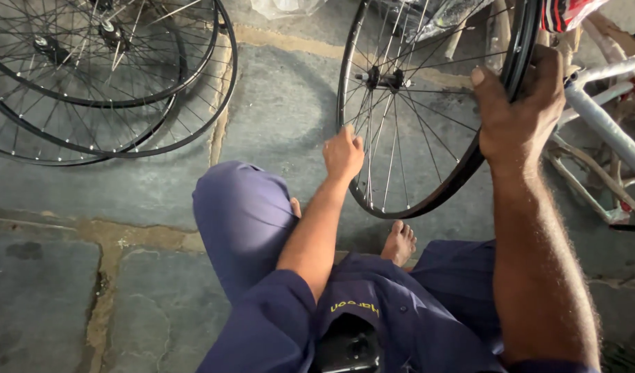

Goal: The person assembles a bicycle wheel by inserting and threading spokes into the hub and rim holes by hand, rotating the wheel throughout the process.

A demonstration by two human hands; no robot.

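A spoked bicycle wheel [428, 207] with a black rim stands upright on the stone floor in front of me. My right hand [517, 110] grips its rim at the upper right. My left hand [343, 153] is closed on the rim at the lower left, fingers against the spokes. The hub [385, 79] sits in the middle of the wheel. My knees, in blue trousers, and one bare foot [399, 242] are below the wheel.
Several more spoked wheels [103, 76] lie on the floor at the upper left. A light-coloured bicycle frame [607, 131] lies at the right. A clear plastic bag [283, 7] sits at the top edge. The floor is grey stone slabs.
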